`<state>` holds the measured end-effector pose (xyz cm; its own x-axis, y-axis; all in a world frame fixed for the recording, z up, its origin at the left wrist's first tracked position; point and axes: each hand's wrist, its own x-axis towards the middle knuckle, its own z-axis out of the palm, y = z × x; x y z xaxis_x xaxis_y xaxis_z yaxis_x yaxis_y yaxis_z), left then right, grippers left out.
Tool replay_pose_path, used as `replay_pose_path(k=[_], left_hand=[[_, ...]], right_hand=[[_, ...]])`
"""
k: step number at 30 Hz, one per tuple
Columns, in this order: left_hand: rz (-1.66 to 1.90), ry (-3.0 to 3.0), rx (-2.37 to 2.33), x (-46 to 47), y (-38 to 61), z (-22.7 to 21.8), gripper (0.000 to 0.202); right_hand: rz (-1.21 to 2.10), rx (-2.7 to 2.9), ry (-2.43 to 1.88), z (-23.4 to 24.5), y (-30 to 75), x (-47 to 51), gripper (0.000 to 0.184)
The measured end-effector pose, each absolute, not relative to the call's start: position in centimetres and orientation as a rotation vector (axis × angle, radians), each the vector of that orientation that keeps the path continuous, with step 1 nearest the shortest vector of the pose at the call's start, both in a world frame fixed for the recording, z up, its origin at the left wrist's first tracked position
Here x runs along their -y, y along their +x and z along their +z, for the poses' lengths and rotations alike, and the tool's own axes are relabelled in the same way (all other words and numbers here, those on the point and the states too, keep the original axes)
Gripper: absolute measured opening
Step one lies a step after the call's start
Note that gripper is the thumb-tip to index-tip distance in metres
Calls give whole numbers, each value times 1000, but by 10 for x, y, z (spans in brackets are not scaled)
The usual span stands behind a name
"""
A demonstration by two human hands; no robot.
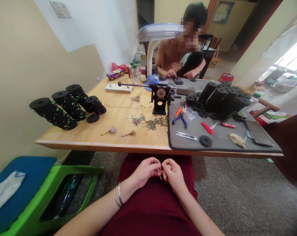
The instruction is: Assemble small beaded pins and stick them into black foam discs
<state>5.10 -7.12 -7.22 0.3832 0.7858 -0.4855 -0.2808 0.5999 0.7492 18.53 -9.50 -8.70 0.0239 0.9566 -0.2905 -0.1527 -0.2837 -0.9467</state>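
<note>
Over my lap, just below the table's front edge, my left hand [148, 172] and my right hand [173, 175] meet fingertip to fingertip. Both are closed in a pinch. A tiny thin piece with a pale end [160, 177] shows between them, too small to name. On the table beyond lie small multicoloured beads [138, 120] and a heap of small metallic pieces [153, 124]. Two small feathery tufts with pointed ends, one grey [111, 130] and one orange-tipped [129, 133], rest near the front edge.
A black hand-cranked device [160, 98] stands mid-table before a lamp [152, 62]. Stacked black foam spools [65, 105] stand left, more [222, 98] right. Blue-handled pliers [180, 119], thread snips [186, 136] and a black foam disc [206, 141] lie on the grey mat [188, 146]. A person [173, 59] sits opposite.
</note>
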Motion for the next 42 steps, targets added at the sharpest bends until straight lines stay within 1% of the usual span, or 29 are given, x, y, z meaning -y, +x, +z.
replay_pose_path(k=[7, 16, 30, 42], left_hand=[[781, 638, -961, 73, 53, -75, 26], [812, 785, -1006, 73, 52, -83, 25], [731, 758, -919, 71, 52, -77, 22], [707, 770, -929, 72, 53, -73, 23]], right_hand=[[1481, 897, -1385, -90, 186, 94, 25], [1455, 846, -1350, -93, 187, 94, 33], [1509, 807, -1265, -95, 190, 92, 31], [1508, 833, -1256, -95, 190, 92, 30]])
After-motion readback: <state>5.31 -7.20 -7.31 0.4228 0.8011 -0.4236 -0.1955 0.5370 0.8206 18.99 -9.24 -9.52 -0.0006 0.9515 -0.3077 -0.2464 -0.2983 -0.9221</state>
